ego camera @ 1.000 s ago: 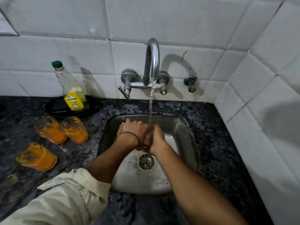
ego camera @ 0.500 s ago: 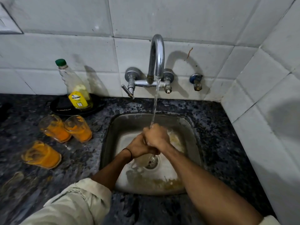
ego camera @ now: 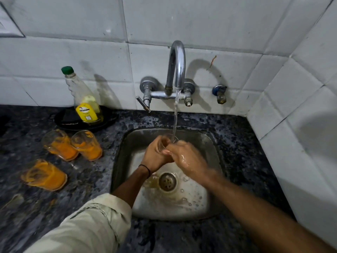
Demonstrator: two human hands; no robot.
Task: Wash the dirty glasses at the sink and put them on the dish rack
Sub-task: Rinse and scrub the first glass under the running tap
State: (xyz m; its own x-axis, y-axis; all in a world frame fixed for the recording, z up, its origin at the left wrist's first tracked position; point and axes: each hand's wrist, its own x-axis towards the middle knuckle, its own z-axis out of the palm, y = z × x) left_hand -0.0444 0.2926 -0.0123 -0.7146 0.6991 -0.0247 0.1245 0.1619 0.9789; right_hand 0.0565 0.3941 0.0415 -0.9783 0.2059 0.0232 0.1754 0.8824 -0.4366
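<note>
Left hand (ego camera: 155, 155) and wet right hand (ego camera: 187, 158) are gripping a clear glass (ego camera: 166, 141) under the curved steel tap (ego camera: 177, 61), over the sink (ego camera: 120, 161); three orange-smeared glasses (ego camera: 60, 145) are standing left on the speckled stone counter (ego camera: 237, 143).

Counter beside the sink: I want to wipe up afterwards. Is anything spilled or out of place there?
No clear spill. Three glasses sit left of the sink, smeared orange inside. A pale patch near the counter's left front may be wetness or glare; cannot tell.

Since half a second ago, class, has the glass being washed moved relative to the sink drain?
Yes. The glass moved from beside the drain up toward the tap, under its stream.
</note>
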